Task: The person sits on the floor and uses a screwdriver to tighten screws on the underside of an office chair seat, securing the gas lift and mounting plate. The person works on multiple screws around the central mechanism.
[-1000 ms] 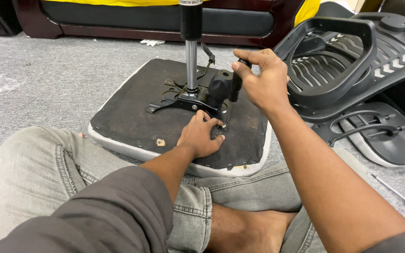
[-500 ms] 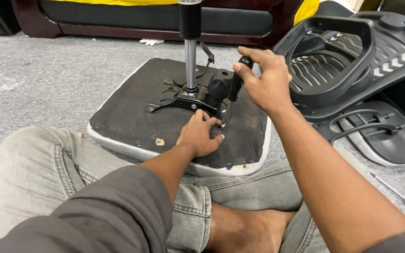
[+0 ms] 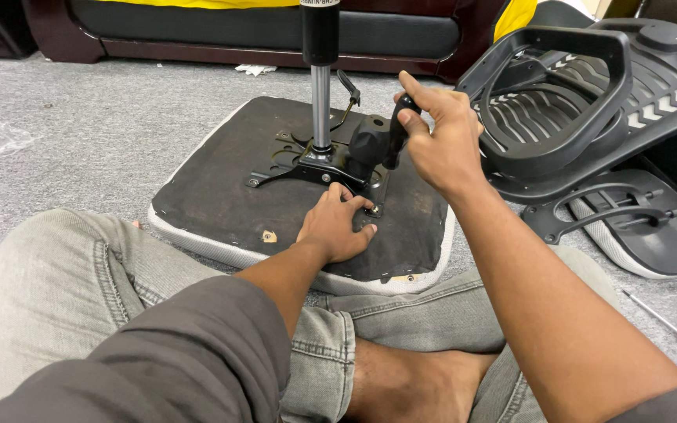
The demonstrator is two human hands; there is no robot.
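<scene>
Seat base (image 3: pixel 213 196) upside down on carpet; left hand (image 3: pixel 337 227) pinches small fastener at black mechanism plate (image 3: pixel 315 168), right hand (image 3: pixel 444 141) closed around black tool handle (image 3: pixel 389 141).

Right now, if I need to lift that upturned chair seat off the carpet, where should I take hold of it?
Probably the upright gas-lift column, gripped around its bare silver shaft from the left side. It stands vertical and clear there, while the right hand and left hand crowd the mechanism plate on the seat.
</scene>
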